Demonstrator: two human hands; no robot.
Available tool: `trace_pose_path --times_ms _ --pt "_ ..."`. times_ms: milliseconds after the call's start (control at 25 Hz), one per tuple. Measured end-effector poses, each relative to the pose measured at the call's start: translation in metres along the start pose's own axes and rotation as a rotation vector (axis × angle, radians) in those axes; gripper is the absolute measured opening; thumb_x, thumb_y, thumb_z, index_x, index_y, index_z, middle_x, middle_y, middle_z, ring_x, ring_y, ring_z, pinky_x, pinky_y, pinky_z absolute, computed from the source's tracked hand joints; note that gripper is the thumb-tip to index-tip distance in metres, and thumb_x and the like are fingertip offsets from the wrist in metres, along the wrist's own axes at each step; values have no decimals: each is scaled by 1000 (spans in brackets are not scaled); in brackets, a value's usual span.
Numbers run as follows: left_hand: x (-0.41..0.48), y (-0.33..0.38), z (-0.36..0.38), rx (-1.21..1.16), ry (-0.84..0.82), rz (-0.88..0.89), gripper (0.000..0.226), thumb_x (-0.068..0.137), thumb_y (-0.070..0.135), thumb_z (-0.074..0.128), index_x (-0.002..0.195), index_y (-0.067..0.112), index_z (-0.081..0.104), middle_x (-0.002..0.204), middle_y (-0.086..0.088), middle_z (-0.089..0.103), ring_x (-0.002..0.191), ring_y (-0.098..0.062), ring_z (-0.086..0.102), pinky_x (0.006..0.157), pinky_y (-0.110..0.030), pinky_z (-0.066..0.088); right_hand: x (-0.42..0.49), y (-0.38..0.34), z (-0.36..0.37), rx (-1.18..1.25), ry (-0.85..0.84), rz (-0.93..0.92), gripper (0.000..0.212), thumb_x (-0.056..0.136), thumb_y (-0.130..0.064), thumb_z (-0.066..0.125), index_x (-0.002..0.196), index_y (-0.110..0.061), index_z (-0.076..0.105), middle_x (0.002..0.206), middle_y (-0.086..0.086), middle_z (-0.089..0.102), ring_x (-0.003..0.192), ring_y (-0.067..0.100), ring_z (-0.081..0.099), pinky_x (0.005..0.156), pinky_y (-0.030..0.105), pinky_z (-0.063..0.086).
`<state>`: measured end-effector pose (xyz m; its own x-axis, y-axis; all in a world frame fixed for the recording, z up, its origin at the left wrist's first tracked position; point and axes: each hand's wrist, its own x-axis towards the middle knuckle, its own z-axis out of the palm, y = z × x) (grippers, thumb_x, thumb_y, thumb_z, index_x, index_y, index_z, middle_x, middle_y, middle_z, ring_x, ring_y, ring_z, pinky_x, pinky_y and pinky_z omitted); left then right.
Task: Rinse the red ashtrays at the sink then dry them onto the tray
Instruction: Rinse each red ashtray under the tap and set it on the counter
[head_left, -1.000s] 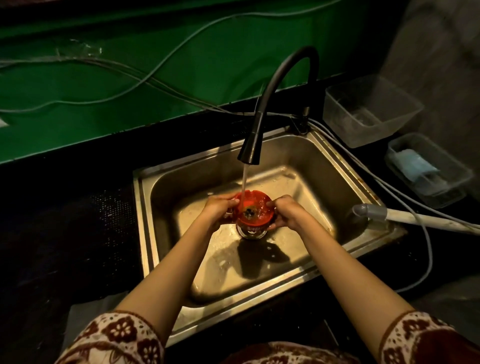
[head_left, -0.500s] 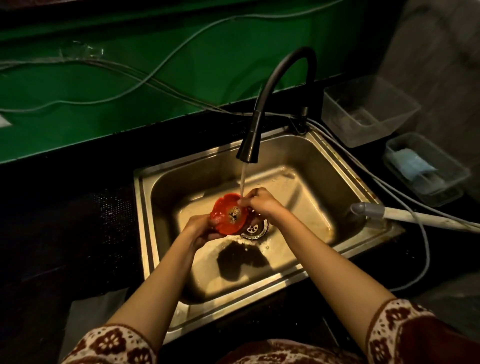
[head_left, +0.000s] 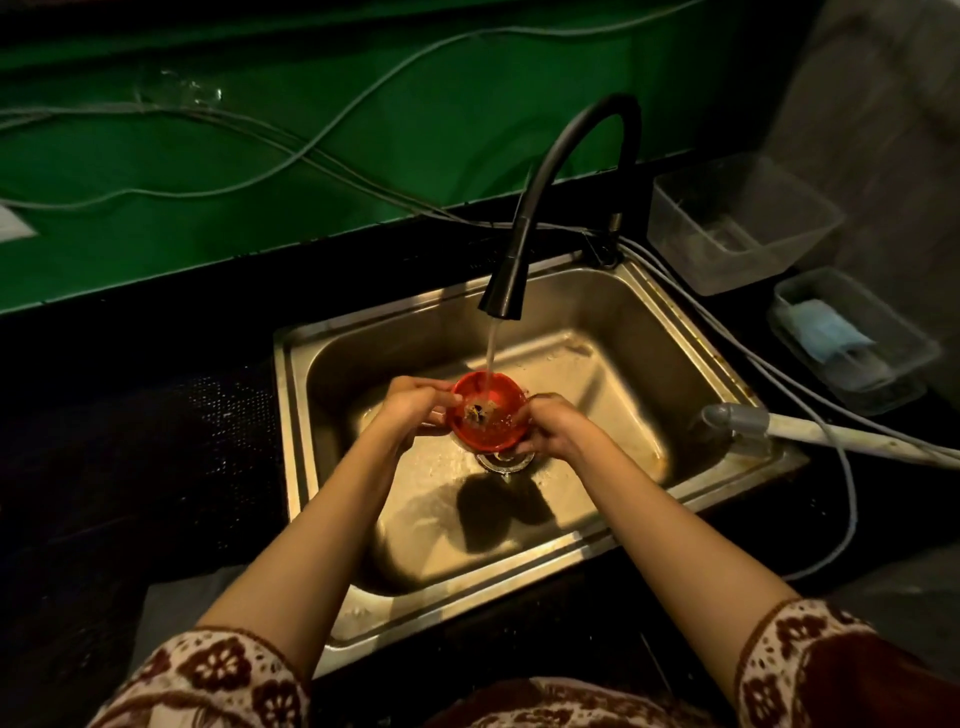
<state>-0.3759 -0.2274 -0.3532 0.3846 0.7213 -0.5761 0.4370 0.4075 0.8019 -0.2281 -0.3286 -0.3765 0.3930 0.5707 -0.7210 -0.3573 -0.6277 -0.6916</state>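
A round red ashtray (head_left: 485, 413) is held over the steel sink (head_left: 613, 332), just above the drain (head_left: 506, 460). Its hollow faces up, with dark debris in the middle. Water from the black tap (head_left: 506, 291) runs straight into it. My left hand (head_left: 415, 405) grips the ashtray's left rim with curled fingers. My right hand (head_left: 553, 431) grips its right and lower side. No tray is in view.
Two clear plastic boxes (head_left: 737, 223) (head_left: 852, 343) stand on the dark counter at the right, the nearer one holding a blue item. A grey and white hose (head_left: 779, 426) lies over the sink's right rim. Cables run along the green wall (head_left: 363, 156).
The ashtray was tipped on its side to the left half a second ago; now it is level again under the stream, with my right hand back on its right side.
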Motion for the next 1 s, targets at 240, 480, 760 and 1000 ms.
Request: trace_pose_path --times_ms 240,480,760,1000 --pt "0 -17 -12 -234 -2 -93 32 90 0 55 122 2 58 87 -10 63 75 -23 62 55 -30 57 -6 -14 14 -129 -5 -216 28 79 9 56 96 -10 46 82 13 58 64 28 59 44 35 50" --pt "-4 -13 7 -270 -87 -132 29 93 9 54 120 -1 55 91 -18 60 71 -27 63 44 -31 56 0 -11 -5 -173 66 -230 28 81 -2 64 105 -7 53 98 20 64 84 37 68 65 52 58" --pt "7 -16 1 -438 -243 -402 40 92 29 57 119 3 44 115 -27 47 120 -54 45 77 -59 51 -7 -6 -6 -273 20 -480 40 73 12 56 94 -22 54 100 4 59 100 25 57 79 42 55" --pt "3 -29 -11 -758 -301 -429 19 88 -4 48 106 -10 51 120 -34 43 107 -49 51 77 -61 49 -8 -19 6 -304 -133 -610 55 69 23 49 87 -28 58 108 2 61 108 18 55 89 37 50"
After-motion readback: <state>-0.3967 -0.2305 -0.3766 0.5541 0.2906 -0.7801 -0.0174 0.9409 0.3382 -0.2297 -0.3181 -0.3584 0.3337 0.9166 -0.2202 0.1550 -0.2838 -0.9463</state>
